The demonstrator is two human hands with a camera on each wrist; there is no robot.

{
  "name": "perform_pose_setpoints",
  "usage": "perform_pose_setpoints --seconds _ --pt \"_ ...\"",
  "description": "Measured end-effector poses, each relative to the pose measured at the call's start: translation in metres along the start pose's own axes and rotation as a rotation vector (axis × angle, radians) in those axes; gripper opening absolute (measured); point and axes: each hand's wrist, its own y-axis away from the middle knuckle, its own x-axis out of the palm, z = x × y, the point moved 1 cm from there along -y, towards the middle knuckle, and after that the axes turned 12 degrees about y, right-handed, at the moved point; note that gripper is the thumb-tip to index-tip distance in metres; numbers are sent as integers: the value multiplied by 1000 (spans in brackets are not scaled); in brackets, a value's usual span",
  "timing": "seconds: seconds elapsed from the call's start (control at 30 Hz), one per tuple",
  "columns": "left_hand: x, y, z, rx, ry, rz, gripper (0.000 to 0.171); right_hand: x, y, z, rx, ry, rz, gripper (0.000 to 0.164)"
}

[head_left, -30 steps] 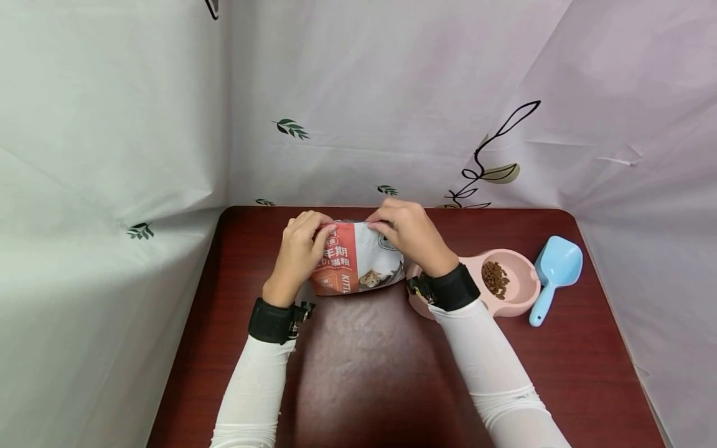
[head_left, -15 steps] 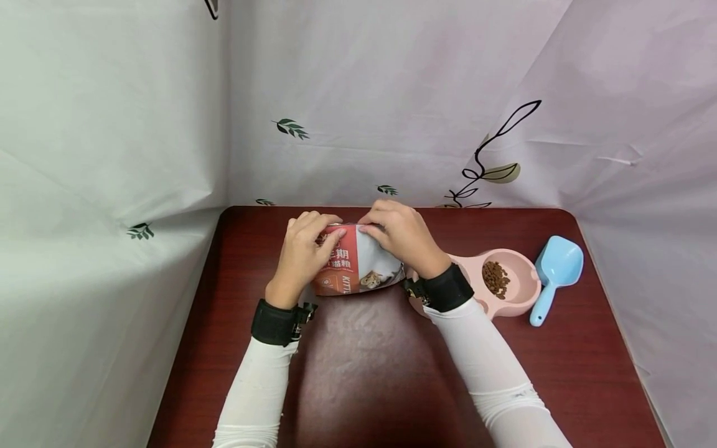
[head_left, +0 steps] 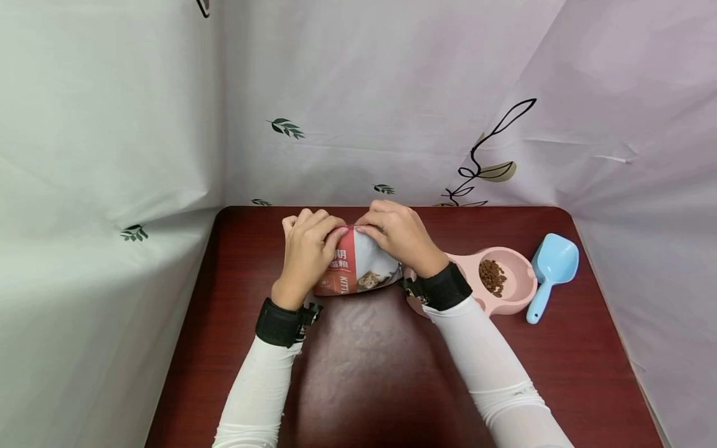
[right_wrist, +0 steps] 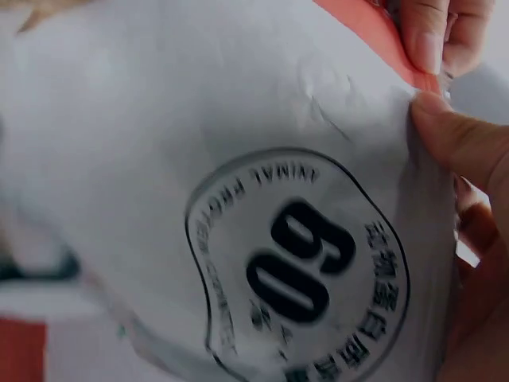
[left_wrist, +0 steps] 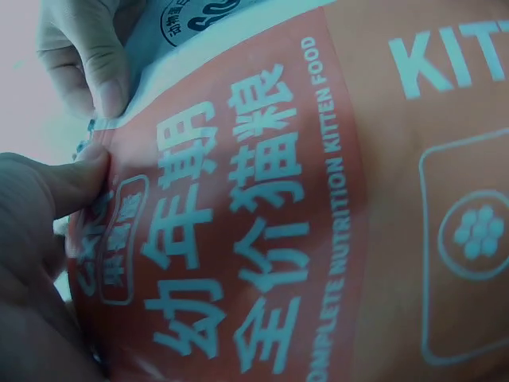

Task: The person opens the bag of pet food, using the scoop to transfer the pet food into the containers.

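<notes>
A red, orange and white bag of kitten food [head_left: 370,255] stands near the back of the table, printed with a kitten picture. My left hand [head_left: 309,252] pinches its top edge between thumb and fingers. Close beside it, my right hand [head_left: 402,236] pinches the same edge, the two thumbs nearly meeting. In the left wrist view the bag's orange front [left_wrist: 318,199] fills most of the picture, with the left thumb pressed on the rim. The right wrist view shows the white side [right_wrist: 199,143] with a black round print. The bag's inside is hidden.
Right of the bag, a pink double pet bowl [head_left: 521,283] holds brown kibble [head_left: 493,277] in one side; my right forearm covers part of it. A light blue scoop [head_left: 554,261] lies against the bowl's right side. Pale fabric walls [head_left: 358,93] surround the dark red table [head_left: 577,373].
Along the bag's top edge, the left hand has slid to the right and the right hand slightly to the left, bringing them closer together. The bowl and scoop keep their places.
</notes>
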Motion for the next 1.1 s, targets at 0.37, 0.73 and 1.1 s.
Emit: perform_pose_setpoints --seconds 0.37,0.73,1.1 --pt "0 1 3 39 -35 -7 12 6 -5 5 -40 69 11 10" --pt "-2 5 3 23 -24 -10 11 -3 5 -6 -7 78 57 12" --pt "-3 7 1 30 -39 -7 15 -4 12 -4 -29 135 -7 13"
